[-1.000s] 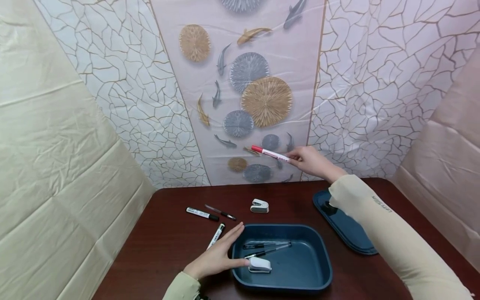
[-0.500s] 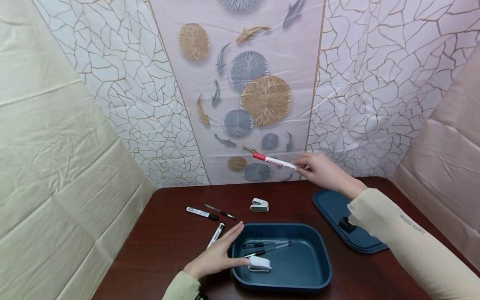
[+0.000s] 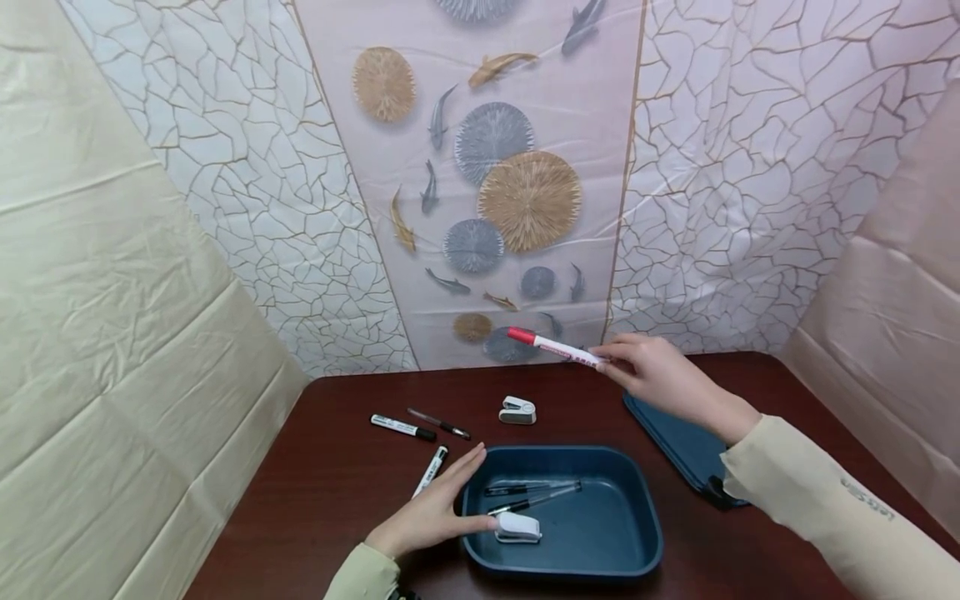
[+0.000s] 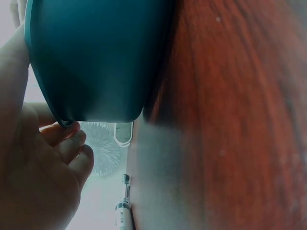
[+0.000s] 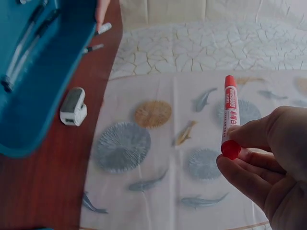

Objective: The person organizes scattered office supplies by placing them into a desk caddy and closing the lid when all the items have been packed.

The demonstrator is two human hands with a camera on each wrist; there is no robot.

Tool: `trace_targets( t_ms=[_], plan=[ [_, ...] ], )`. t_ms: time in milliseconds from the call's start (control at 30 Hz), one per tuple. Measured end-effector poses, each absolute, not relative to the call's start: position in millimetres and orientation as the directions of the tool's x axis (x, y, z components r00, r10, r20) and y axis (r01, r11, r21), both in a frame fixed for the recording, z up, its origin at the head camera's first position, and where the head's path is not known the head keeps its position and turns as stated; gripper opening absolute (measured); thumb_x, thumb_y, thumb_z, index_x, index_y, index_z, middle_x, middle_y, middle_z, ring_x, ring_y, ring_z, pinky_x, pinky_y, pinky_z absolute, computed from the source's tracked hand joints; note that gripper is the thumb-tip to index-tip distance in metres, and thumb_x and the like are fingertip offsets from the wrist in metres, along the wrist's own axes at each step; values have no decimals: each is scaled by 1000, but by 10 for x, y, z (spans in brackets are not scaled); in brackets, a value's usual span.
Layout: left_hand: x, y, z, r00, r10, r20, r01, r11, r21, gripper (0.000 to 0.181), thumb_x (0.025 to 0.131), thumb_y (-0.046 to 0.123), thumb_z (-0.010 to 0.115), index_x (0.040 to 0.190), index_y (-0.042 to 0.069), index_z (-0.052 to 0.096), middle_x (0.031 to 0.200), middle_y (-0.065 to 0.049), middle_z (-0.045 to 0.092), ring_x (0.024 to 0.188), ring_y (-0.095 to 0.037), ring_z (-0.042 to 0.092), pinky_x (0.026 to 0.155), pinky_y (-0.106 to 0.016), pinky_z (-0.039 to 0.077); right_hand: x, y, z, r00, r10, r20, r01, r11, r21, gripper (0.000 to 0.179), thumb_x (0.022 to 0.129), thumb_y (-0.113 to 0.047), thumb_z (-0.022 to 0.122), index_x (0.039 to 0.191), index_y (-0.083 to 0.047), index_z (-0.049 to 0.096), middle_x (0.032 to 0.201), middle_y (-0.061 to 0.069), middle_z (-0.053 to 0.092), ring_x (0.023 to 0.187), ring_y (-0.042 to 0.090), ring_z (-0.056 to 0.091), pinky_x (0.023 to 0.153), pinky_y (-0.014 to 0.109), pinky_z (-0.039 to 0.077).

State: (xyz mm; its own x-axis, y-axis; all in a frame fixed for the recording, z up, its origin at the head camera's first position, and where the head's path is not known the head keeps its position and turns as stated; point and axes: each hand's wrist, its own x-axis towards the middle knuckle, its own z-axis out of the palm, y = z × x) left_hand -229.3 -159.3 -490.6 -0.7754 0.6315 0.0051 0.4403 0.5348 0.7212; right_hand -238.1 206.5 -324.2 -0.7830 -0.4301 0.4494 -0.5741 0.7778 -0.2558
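Observation:
My right hand [image 3: 648, 371] pinches a red-capped white marker [image 3: 564, 348] by its rear end. The marker is raised above the back of the table, cap pointing left. In the right wrist view thumb and fingertips meet at the red end plug [image 5: 230, 149]. My left hand [image 3: 431, 508] holds the blue rectangular tub [image 3: 651, 517] by its left side, thumb over the rim and fingers along the back left corner. In the left wrist view the fingers lie against the tub's outer wall [image 4: 96, 62]. Inside the tub are two black pens [image 3: 525, 504] and a white stapler [image 3: 517, 527].
Behind the tub stands another small stapler [image 3: 517, 410]. Left of it lie a black-capped marker [image 3: 402, 427], a clear pen [image 3: 438, 423] and a second marker [image 3: 430, 472] partly behind my left hand. A blue lid [image 3: 682, 442] lies at the right, partly under my right arm.
My right hand has come down and to the right with the red-capped marker, which is lower and nearer. The left hand and the tub have stayed in place.

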Motion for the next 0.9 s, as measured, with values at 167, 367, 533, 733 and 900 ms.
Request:
trace_targets(
  t_ms=[167, 367, 533, 733, 900],
  plan=[
    [-2294, -1610, -4900, -780, 626, -7, 426, 540, 726, 94, 89, 59, 70, 162, 30, 18, 169, 5, 12, 150, -22, 23, 111, -57, 34, -2295, 2049, -3434, -786, -452, 422, -586, 762, -275, 25, 95, -8, 71, 119, -3, 74, 102, 6, 70, 67, 4, 51, 57, 26, 43],
    [-2296, -1607, -4924, -784, 621, -3, 430, 547, 718, 96, 87, 62, 69, 163, 29, 19, 169, 5, 13, 150, -22, 24, 111, -58, 34, -2220, 2025, -3662, -792, -496, 355, -602, 728, -326, 24, 94, -8, 71, 118, -3, 74, 104, 6, 71, 68, -1, 54, 56, 23, 46],
    [-2294, -1607, -4928, -786, 619, 8, 440, 549, 711, 97, 86, 63, 69, 162, 30, 19, 168, 9, 13, 150, -20, 25, 112, -56, 33, -2134, 1999, -3744, -787, -544, 292, -617, 709, -342, 22, 95, -10, 71, 116, -5, 75, 105, 4, 71, 76, 1, 59, 60, 21, 50],
    [-2302, -1611, -4912, -783, 622, 12, 445, 545, 711, 97, 87, 63, 69, 162, 30, 19, 169, 5, 13, 150, -21, 24, 112, -57, 33, -2059, 1975, -3821, -773, -594, 222, -629, 673, -389, 21, 95, -9, 70, 115, -6, 76, 101, 0, 70, 76, -1, 59, 60, 21, 50],
    [-2307, -1602, -4921, -778, 628, 14, 447, 538, 714, 98, 87, 63, 69, 163, 27, 20, 169, 5, 14, 150, -20, 25, 112, -56, 33, -2024, 1949, -3933, -771, -615, 166, -620, 663, -420, 19, 95, -9, 70, 113, -6, 76, 99, -2, 68, 77, -1, 59, 59, 21, 49]
  ],
)
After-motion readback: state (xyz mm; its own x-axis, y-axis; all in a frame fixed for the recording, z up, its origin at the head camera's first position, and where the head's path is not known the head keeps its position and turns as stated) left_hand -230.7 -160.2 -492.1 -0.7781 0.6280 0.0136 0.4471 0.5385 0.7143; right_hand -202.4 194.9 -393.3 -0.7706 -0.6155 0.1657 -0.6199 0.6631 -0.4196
